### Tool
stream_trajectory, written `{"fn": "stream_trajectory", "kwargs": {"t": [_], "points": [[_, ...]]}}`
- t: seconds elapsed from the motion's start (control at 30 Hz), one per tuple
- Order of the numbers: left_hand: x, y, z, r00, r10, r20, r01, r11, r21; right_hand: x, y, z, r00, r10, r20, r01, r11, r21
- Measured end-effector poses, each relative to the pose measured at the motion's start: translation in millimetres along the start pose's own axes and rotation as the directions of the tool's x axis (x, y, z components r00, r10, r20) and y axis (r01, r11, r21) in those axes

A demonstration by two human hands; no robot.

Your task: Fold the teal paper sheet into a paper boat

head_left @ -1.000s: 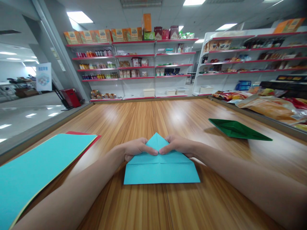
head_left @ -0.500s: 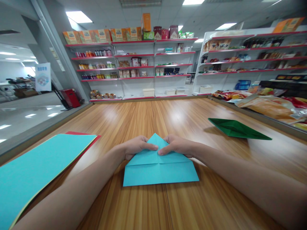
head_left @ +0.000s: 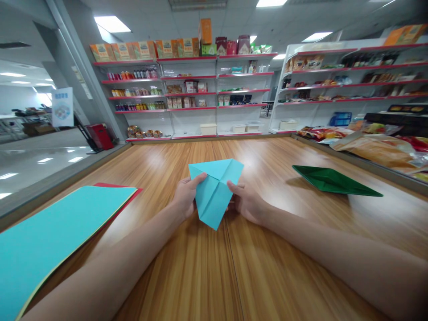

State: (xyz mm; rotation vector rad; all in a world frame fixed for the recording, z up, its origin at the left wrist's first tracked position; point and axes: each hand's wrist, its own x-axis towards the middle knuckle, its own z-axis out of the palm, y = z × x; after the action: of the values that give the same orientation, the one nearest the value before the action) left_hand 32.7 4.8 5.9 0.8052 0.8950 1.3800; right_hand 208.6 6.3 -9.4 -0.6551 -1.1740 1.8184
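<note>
A folded sheet of light blue paper (head_left: 214, 194) is held up in front of me, tilted, with its wide creased end away from me and a narrower end toward me. My left hand (head_left: 186, 194) pinches its left edge, thumb on top and fingers hidden behind. On the right edge, my right hand (head_left: 247, 200) grips it with the thumb on the face, the other fingers partly underneath. A crease runs down the middle of the paper and another crosses near the thumbs.
A stack of coloured sheets (head_left: 67, 223), blue on top, lies at the left of the wooden table (head_left: 187, 285). A folded green paper boat (head_left: 334, 182) sits at the right. Packaged goods (head_left: 377, 149) line the right edge; stocked shelves (head_left: 190, 78) stand behind.
The blue paper was lifted off the table and turned round, so its wide end now faces away. Both hands shifted from its upper face to its side edges. The green boat stayed put.
</note>
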Motion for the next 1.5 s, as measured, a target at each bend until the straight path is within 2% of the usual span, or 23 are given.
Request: {"fn": "stream_trajectory", "kwargs": {"t": [0.07, 0.17, 0.33, 0.47, 0.53, 0.73, 0.9, 1.1, 1.33, 1.5], "points": [[-2, -3, 2.8, 0.999, -0.029, 0.024, 0.029, 1.0, -0.009, 1, 6, 2, 0.992, -0.055, -0.113, 0.05, 0.998, -0.045], [0, -3, 1.7, 0.994, -0.084, 0.074, 0.084, 0.996, -0.005, 3, 5, -2, 0.984, -0.07, -0.163, 0.061, 0.996, -0.06], [8, 5, -13.6, 0.974, -0.159, 0.161, 0.15, 0.986, 0.068, 1, -4, -6, 0.996, -0.008, -0.091, 0.002, 0.998, -0.061], [9, 15, -26.5, 0.923, -0.234, 0.306, 0.198, 0.969, 0.145, 0, -7, -6, 0.998, 0.028, -0.057, -0.032, 0.997, -0.065], [9, 18, -30.4, 0.901, -0.265, 0.344, 0.217, 0.961, 0.174, -1, -8, -7, 0.997, 0.052, -0.058, -0.057, 0.996, -0.075], [13, 12, -33.3, 0.887, -0.264, 0.379, 0.182, 0.954, 0.24, 0, -10, -13, 0.996, 0.086, -0.028, -0.088, 0.99, -0.11], [14, 7, -32.8, 0.899, -0.219, 0.379, 0.119, 0.956, 0.269, 1, -10, -12, 0.995, 0.096, -0.036, -0.099, 0.989, -0.109], [10, 5, -30.5, 0.895, -0.2, 0.399, 0.079, 0.951, 0.3, 0, -9, -11, 0.996, 0.033, -0.088, -0.046, 0.987, -0.156], [8, 10, -35.1, 0.849, -0.286, 0.444, 0.15, 0.937, 0.316, 1, -11, -15, 1.0, 0.004, -0.015, -0.008, 0.968, -0.249], [13, 8, -38.9, 0.824, -0.337, 0.455, 0.209, 0.928, 0.308, 2, -11, -16, 0.999, -0.009, 0.042, 0.018, 0.97, -0.242]]}}
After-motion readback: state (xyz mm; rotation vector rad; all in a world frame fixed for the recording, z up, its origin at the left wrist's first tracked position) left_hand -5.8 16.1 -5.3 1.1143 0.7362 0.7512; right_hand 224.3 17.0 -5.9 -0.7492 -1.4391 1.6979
